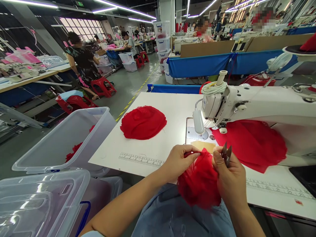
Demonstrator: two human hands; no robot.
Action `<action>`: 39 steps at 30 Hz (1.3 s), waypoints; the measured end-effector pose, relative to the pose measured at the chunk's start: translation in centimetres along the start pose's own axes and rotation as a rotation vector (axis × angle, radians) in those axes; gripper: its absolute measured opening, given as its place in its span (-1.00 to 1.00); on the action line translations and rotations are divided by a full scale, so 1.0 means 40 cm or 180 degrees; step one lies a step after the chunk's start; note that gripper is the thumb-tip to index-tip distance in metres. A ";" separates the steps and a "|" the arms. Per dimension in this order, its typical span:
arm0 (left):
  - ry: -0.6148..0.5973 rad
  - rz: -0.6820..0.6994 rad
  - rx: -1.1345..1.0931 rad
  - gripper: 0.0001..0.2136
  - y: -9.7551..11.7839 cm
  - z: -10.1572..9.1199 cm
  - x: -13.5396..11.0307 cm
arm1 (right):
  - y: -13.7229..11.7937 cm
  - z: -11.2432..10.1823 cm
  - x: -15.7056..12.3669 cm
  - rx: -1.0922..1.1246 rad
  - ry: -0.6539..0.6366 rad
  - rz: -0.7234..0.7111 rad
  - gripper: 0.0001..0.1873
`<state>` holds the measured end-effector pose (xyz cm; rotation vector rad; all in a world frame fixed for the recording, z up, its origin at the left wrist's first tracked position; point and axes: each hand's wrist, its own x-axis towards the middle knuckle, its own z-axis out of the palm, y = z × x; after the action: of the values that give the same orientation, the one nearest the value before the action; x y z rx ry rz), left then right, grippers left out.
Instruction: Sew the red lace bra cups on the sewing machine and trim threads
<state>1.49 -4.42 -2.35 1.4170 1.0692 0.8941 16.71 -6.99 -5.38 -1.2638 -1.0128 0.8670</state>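
A gathered piece of red fabric (199, 184) hangs above my lap at the table's front edge. My left hand (181, 159) pinches its upper edge between thumb and fingers. On the other side, my right hand (228, 172) is closed on a pair of thread snips (226, 154), blades pointing up, and its thumb and finger also grip the fabric. Just behind the hands stands a white sewing machine (259, 103), its needle area partly hidden. One stack of red fabric pieces (143, 122) lies on the left of the table, another red stack (254, 143) under the machine arm.
A clear plastic bin (60, 141) holding some red fabric stands left of the white table (148, 98). Nearer me is a lidded clear box (39, 197). A dark object (304, 177) sits at the table's right. People work at other machines farther back.
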 end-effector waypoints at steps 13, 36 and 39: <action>0.0090 -0.0081 -0.0161 -0.84 0.012 0.004 -0.001 | 0.002 -0.006 0.010 -0.0163 0.0024 0.0153 -0.67; 0.0210 0.0130 0.0125 -0.83 0.002 0.011 -0.003 | -0.025 0.016 -0.008 -0.0770 -0.0001 -0.0592 -0.71; 0.0183 0.0142 0.0138 -0.81 0.003 0.011 -0.004 | -0.022 0.016 -0.008 -0.0797 -0.0101 -0.0603 -0.75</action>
<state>1.87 -4.70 -2.27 1.4634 1.1098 0.9538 15.95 -7.19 -4.52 -1.3400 -1.2743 0.6298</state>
